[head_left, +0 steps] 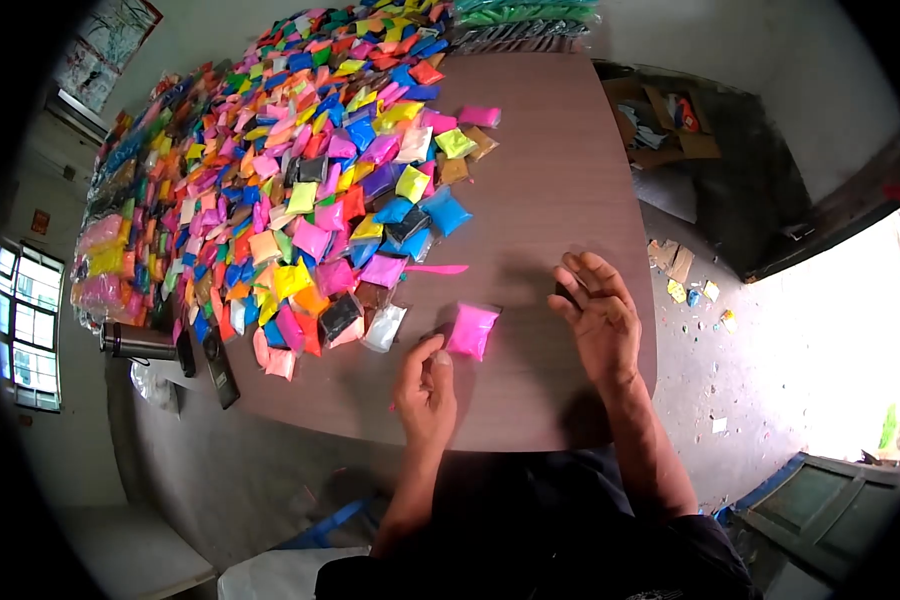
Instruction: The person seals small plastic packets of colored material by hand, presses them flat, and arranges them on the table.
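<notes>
A bright pink packet in clear film [472, 332] lies by itself on the brown table, near its front. Just to its left is my left hand [427, 392], fingers loosely curled, with nothing visible in it. My right hand [604, 322] is held above the table's right side, palm turned up and fingers apart, holding nothing. A silvery white packet [384, 328] and a black packet [341, 318] sit at the near edge of a large heap of colourful packets [300, 200]. From the heap sticks out a thin pink plastic tool [438, 269].
Stacked bags of green and dark packs [525, 25] stand at the table's far end. A steel flask [138, 341] and a dark phone-like object [220, 368] are at the left edge. An opened cardboard box [665, 125] is beyond the table's right side; scraps litter the floor.
</notes>
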The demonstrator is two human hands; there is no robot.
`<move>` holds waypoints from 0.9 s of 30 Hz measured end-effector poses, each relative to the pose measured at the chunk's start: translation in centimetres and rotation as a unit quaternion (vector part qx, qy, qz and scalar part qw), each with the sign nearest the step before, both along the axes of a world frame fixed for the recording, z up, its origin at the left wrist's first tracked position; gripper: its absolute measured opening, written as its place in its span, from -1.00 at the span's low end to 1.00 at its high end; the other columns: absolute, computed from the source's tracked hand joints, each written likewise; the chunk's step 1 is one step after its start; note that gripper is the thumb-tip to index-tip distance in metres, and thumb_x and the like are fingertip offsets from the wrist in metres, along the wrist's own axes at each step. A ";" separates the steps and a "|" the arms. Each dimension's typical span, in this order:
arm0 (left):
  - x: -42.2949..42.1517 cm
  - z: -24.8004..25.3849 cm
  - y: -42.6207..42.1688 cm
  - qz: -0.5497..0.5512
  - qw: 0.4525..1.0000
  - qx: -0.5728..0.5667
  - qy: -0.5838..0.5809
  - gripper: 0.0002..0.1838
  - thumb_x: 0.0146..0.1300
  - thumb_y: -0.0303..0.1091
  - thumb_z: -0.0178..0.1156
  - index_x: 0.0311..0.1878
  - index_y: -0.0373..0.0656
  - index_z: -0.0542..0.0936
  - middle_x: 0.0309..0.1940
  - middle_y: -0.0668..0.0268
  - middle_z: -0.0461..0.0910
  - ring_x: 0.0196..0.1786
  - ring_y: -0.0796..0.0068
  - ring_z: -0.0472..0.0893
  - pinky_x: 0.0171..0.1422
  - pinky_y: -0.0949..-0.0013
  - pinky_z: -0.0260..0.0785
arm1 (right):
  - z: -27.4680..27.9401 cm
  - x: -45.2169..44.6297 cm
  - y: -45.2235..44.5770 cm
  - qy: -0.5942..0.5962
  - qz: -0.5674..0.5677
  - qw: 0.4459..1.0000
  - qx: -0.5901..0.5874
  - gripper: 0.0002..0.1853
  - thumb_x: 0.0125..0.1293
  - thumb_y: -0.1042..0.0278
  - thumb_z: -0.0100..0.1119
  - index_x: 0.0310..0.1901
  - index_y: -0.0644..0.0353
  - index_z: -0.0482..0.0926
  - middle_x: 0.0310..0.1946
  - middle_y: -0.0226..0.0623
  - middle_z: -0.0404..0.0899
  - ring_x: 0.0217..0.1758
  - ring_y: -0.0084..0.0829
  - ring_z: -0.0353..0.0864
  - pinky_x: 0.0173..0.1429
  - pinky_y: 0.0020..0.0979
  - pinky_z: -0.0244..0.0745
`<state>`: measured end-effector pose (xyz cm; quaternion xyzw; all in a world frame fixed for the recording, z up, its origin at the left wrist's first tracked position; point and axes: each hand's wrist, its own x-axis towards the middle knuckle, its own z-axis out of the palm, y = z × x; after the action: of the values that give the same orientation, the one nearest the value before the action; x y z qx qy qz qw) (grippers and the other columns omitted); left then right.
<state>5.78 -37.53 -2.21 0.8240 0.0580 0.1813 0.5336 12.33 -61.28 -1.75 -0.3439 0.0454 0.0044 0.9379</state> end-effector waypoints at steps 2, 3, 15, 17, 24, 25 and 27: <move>0.0 0.1 0.1 -0.004 1.000 -0.018 0.007 -0.77 0.49 -0.43 0.20 0.12 -0.28 0.65 -0.29 0.40 0.60 -0.33 0.70 0.48 -0.22 0.57 0.34 | -0.2 0.0 -0.1 -0.002 0.002 1.000 0.000 -0.40 0.29 0.57 -0.18 0.40 0.24 0.40 0.39 -0.12 0.46 0.41 -0.18 0.48 0.38 -0.07 0.47; 0.0 0.1 0.1 -0.008 0.999 -0.037 0.014 -0.76 0.49 -0.44 0.19 0.13 -0.29 0.64 -0.31 0.42 0.57 -0.34 0.70 0.46 -0.22 0.58 0.32 | -0.3 0.1 -0.1 -0.005 0.004 1.000 -0.001 -0.39 0.28 0.57 -0.18 0.40 0.24 0.40 0.39 -0.12 0.46 0.41 -0.18 0.49 0.38 -0.07 0.47; -0.1 -0.3 0.8 -0.029 0.994 -0.104 0.001 -0.72 0.43 -0.52 0.18 0.16 -0.29 0.63 -0.19 0.39 0.58 -0.33 0.73 0.40 -0.28 0.60 0.23 | -0.6 0.2 -0.1 -0.006 0.003 1.000 -0.016 -0.38 0.28 0.55 -0.21 0.43 0.25 0.37 0.43 -0.08 0.42 0.44 -0.16 0.46 0.41 -0.06 0.45; -0.1 0.0 0.7 -0.030 0.994 -0.109 0.002 -0.71 0.43 -0.52 0.18 0.17 -0.30 0.63 -0.18 0.38 0.59 -0.32 0.71 0.42 -0.26 0.59 0.26 | -0.7 0.2 -0.1 -0.005 0.004 1.000 -0.013 -0.38 0.29 0.55 -0.21 0.43 0.25 0.37 0.43 -0.08 0.43 0.44 -0.17 0.46 0.41 -0.06 0.45; 0.0 0.8 0.3 -0.018 0.993 -0.120 -0.001 -0.69 0.44 -0.40 0.11 0.15 -0.28 0.65 -0.32 0.38 0.59 -0.31 0.65 0.51 -0.23 0.54 0.31 | -0.6 0.1 -0.1 -0.011 0.003 1.000 -0.006 -0.39 0.31 0.56 -0.21 0.42 0.25 0.38 0.41 -0.09 0.46 0.44 -0.18 0.47 0.40 -0.09 0.46; 0.0 0.8 0.3 -0.017 0.993 -0.120 -0.001 -0.69 0.44 -0.40 0.11 0.15 -0.28 0.65 -0.32 0.38 0.59 -0.31 0.65 0.51 -0.23 0.54 0.31 | -0.5 0.1 0.0 -0.011 0.004 1.000 -0.006 -0.39 0.31 0.56 -0.21 0.42 0.25 0.38 0.41 -0.09 0.46 0.44 -0.18 0.47 0.40 -0.09 0.46; 0.0 1.0 0.4 -0.019 0.992 -0.123 0.001 -0.68 0.45 -0.38 0.09 0.16 -0.28 0.64 -0.26 0.35 0.63 -0.31 0.64 0.52 -0.24 0.54 0.33 | -0.4 0.2 0.0 -0.007 0.002 1.000 -0.010 -0.40 0.30 0.56 -0.21 0.41 0.25 0.40 0.40 -0.09 0.46 0.43 -0.17 0.48 0.39 -0.10 0.47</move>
<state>5.79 -37.18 -1.26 0.7532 0.0646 0.1620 0.6343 12.49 -61.29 -2.17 -0.3529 0.0382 0.0033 0.9349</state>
